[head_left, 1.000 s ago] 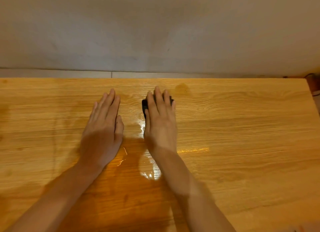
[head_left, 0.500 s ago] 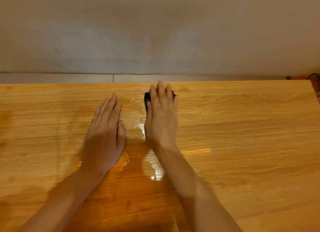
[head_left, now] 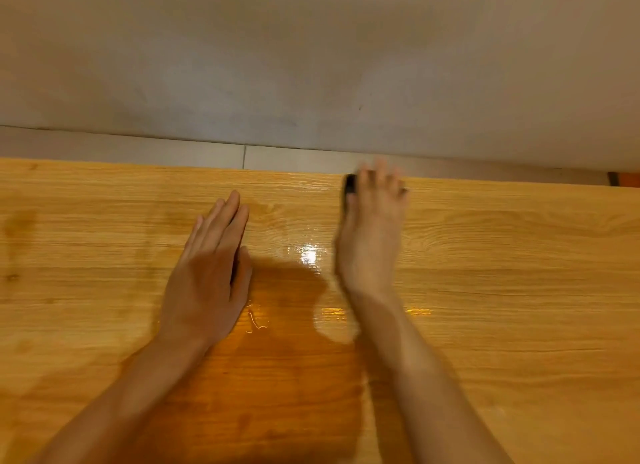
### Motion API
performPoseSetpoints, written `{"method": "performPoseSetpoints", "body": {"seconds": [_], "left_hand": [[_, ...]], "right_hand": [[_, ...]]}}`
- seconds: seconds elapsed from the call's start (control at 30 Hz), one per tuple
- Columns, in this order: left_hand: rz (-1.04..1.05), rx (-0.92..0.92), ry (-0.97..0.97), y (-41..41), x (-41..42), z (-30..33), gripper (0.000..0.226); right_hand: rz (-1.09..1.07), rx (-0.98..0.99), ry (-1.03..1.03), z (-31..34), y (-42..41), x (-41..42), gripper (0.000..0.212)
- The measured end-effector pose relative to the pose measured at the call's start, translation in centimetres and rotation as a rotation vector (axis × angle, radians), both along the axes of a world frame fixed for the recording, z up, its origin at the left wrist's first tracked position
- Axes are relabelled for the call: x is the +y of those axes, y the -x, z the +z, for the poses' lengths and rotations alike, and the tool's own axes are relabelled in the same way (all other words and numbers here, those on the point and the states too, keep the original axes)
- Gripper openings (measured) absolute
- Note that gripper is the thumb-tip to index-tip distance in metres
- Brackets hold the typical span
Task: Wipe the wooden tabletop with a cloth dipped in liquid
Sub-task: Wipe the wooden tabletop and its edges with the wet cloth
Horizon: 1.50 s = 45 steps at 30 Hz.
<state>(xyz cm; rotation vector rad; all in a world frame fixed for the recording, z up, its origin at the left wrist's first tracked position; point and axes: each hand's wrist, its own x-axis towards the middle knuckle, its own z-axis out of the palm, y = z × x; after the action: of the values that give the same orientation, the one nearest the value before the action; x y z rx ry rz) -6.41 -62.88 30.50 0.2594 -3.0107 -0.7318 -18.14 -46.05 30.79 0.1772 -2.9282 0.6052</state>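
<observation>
The wooden tabletop (head_left: 502, 290) fills the lower part of the head view. My right hand (head_left: 372, 241) lies flat, blurred by motion, at the table's far edge, pressing a dark cloth (head_left: 349, 184) under its fingers; only a small corner of the cloth shows. My left hand (head_left: 207, 276) rests flat on the wood to the left, fingers together, holding nothing. Between the hands the wood is wet and shiny (head_left: 308, 255), with streaks of liquid nearer me.
A grey wall (head_left: 311, 65) and a pale skirting strip (head_left: 138, 150) run right behind the table's far edge. A reddish-brown object (head_left: 628, 179) shows at the far right beyond the table.
My right hand has slid the cloth away from me up to the table's far edge and to the right. My left hand has stayed in place.
</observation>
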Motion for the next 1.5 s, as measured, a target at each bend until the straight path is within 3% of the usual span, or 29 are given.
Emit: {"method": "performPoseSetpoints", "body": {"seconds": [0.07,0.17,0.37,0.57,0.67,0.77,0.87,1.0,1.2,1.3,1.5], "left_hand": [[0.000,0.015,-0.015,-0.1,0.1,0.1,0.055],[0.002,0.041,-0.068,-0.2,0.3,0.3,0.055],[-0.003,0.057,-0.094,-0.3,0.2,0.3,0.055],[0.014,0.022,-0.065,-0.3,0.1,0.4,0.055],[0.034,0.041,-0.068,-0.2,0.4,0.4,0.055],[0.039,0.060,-0.080,-0.2,0.5,0.4,0.054],[0.043,0.037,-0.081,-0.2,0.4,0.4,0.054],[0.044,0.024,-0.078,-0.2,0.1,0.6,0.053],[0.053,0.040,-0.074,-0.1,0.2,0.6,0.054],[0.027,0.044,-0.067,-0.3,0.3,0.4,0.055],[0.019,0.025,-0.122,-0.6,-0.8,0.7,0.055]], "right_hand": [[0.181,-0.077,-0.007,0.0,-1.3,-4.7,0.057],[0.397,-0.127,0.056,0.4,-1.1,-4.5,0.049],[-0.045,-0.066,0.131,1.1,3.6,8.2,0.040],[0.133,0.036,-0.059,0.5,3.4,-1.2,0.029],[0.270,-0.025,-0.121,1.0,4.4,-4.5,0.036],[0.318,-0.081,-0.136,1.7,6.5,-0.4,0.043],[0.145,-0.110,-0.211,2.6,8.6,6.3,0.045],[0.088,-0.116,-0.222,2.1,8.1,4.7,0.043],[0.293,-0.107,-0.124,1.2,3.9,-8.1,0.041],[0.401,-0.127,-0.058,1.4,4.4,-5.5,0.038],[0.063,-0.058,-0.074,1.0,6.4,4.1,0.040]]}}
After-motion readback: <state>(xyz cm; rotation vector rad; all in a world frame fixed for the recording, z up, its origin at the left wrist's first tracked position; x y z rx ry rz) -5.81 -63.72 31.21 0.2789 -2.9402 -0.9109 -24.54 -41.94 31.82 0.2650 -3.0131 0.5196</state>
